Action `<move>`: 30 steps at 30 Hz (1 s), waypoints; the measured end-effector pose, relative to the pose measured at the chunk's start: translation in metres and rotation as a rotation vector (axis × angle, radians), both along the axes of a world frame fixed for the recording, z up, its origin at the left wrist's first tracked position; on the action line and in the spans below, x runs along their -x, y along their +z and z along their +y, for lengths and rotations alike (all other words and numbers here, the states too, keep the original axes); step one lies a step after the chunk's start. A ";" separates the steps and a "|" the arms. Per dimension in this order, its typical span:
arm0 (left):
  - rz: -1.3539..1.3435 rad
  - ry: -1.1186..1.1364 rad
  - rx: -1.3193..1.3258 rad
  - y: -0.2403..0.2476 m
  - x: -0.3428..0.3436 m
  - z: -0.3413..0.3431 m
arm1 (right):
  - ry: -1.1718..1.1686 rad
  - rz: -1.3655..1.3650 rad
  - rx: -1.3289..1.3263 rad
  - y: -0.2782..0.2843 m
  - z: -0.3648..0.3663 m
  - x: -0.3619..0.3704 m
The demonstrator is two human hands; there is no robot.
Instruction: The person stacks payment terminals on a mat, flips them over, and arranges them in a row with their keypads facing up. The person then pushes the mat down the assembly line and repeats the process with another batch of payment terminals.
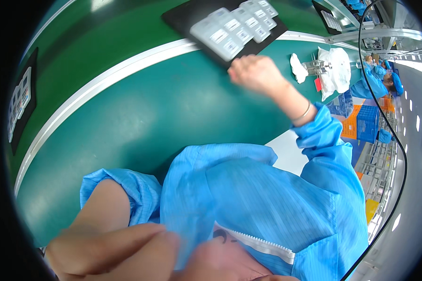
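My right hand, in a blue sleeve pushed up past the wrist, is closed at the near edge of a black board. That board lies across the white rail, partly over the green table. Several pale translucent plastic cases with white labels lie on it, side by side in rows. Very close at the lower left, my left hand is raised near the blue smock's collar. Its fingers look bent but are smeared by motion, and whether they hold anything does not show.
Beyond the white rail runs a green belt, carrying another black board with cases at far left. White plastic bags and a red tag lie at the right. Blue-clad people and crates stand beyond. A black cable hangs at right.
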State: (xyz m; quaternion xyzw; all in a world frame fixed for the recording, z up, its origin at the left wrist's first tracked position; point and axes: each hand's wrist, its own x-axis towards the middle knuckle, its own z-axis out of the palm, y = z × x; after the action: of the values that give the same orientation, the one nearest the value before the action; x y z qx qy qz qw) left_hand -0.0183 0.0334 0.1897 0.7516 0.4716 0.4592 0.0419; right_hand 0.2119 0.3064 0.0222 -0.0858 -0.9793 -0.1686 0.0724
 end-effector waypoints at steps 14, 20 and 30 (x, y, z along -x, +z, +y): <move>0.218 -0.102 0.377 0.025 0.002 -0.012 | 0.439 0.222 0.407 -0.020 -0.216 0.092; 0.174 -0.102 0.408 0.018 0.009 -0.013 | 0.552 0.403 0.673 -0.010 -0.183 0.075; 0.337 -0.128 0.291 0.023 0.031 -0.024 | -0.562 0.863 0.495 -0.015 -0.024 -0.032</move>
State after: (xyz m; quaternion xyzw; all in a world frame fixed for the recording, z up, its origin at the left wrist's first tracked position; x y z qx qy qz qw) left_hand -0.0489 0.0093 0.2127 0.8322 0.4846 0.2506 0.0992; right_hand 0.2441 0.2821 0.0071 -0.4186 -0.8108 0.1034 0.3959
